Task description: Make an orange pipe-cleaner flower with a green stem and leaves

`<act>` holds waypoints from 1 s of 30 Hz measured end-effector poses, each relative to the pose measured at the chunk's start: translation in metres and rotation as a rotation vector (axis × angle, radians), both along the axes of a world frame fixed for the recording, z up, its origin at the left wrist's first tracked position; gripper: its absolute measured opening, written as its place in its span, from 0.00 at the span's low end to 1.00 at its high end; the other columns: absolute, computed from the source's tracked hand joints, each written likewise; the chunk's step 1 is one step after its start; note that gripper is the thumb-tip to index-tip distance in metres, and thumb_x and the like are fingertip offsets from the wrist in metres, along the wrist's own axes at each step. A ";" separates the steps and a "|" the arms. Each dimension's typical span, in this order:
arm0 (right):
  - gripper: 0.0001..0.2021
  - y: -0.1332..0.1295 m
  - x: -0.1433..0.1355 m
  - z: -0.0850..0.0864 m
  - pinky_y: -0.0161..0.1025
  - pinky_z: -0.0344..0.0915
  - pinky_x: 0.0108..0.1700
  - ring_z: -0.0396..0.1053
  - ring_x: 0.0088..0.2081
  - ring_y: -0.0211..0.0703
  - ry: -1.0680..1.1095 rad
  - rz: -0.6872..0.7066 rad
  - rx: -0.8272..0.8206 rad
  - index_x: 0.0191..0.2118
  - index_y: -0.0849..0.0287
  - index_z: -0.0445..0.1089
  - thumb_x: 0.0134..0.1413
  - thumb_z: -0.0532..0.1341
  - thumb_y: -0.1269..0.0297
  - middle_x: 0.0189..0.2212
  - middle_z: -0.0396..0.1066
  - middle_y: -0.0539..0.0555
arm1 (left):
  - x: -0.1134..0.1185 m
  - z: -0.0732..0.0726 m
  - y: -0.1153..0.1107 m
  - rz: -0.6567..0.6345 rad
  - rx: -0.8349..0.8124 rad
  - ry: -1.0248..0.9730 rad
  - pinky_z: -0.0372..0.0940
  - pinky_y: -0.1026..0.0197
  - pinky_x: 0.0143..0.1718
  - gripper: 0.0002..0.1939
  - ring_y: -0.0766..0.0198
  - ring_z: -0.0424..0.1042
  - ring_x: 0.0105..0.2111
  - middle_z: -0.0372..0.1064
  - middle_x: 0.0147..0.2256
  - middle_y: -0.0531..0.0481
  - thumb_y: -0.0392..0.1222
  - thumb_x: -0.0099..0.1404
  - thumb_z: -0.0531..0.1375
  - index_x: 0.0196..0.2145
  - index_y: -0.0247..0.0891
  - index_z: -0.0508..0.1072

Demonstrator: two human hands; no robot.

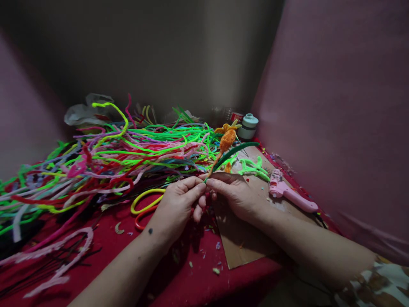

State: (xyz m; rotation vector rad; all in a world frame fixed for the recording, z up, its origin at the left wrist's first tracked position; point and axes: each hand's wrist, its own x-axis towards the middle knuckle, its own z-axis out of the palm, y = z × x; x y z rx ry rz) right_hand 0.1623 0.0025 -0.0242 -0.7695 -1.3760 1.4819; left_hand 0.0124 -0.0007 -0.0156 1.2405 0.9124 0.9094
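Between my two hands is an orange pipe-cleaner flower (227,140) on a thin orange stem, its bloom pointing up and away from me. A dark green pipe cleaner (238,148) meets the stem's lower end and sticks out to the right. My left hand (183,198) pinches the green bit at the stem's bottom between thumb and forefinger. Thumb and fingers of my right hand (234,192) close on the same spot from the other side. Yellow and orange scissor handles (143,204) lie just left of my left hand; the blades are hidden.
A big heap of coloured pipe cleaners (128,157) covers the table's left and back. At right, a pink glue gun (292,194) rests by a cardboard sheet (239,245). Bright green pieces (255,166) and a pale blue bottle (248,125) stand behind. Scraps dot the red cloth (191,273).
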 end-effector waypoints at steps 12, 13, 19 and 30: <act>0.09 0.000 0.000 -0.006 0.34 0.64 0.35 0.67 0.29 0.35 0.163 -0.034 -0.047 0.38 0.54 0.76 0.50 0.63 0.65 0.28 0.73 0.49 | -0.002 0.001 -0.001 -0.099 -0.199 -0.304 0.47 0.71 0.16 0.11 0.81 0.53 0.09 0.61 0.16 0.59 0.42 0.62 0.58 0.25 0.33 0.67; 0.09 0.000 0.001 -0.007 0.34 0.64 0.35 0.68 0.29 0.35 0.163 -0.043 -0.050 0.38 0.54 0.76 0.50 0.63 0.65 0.28 0.73 0.49 | -0.002 0.001 -0.002 -0.111 -0.207 -0.314 0.48 0.71 0.16 0.11 0.81 0.53 0.09 0.60 0.15 0.59 0.42 0.63 0.58 0.26 0.33 0.68; 0.11 0.003 0.003 -0.009 0.36 0.64 0.38 0.67 0.29 0.35 0.161 -0.010 -0.102 0.40 0.54 0.76 0.49 0.64 0.65 0.27 0.72 0.49 | -0.002 0.002 -0.003 -0.190 -0.290 -0.405 0.53 0.72 0.15 0.10 0.81 0.48 0.08 0.58 0.15 0.60 0.41 0.64 0.56 0.27 0.33 0.69; 0.07 0.006 0.001 -0.009 0.34 0.63 0.31 0.66 0.25 0.34 0.243 -0.013 -0.141 0.36 0.57 0.76 0.47 0.65 0.66 0.23 0.70 0.49 | 0.000 0.004 -0.007 -0.026 0.173 0.226 0.58 0.66 0.22 0.12 0.70 0.64 0.17 0.66 0.22 0.53 0.46 0.65 0.52 0.30 0.36 0.68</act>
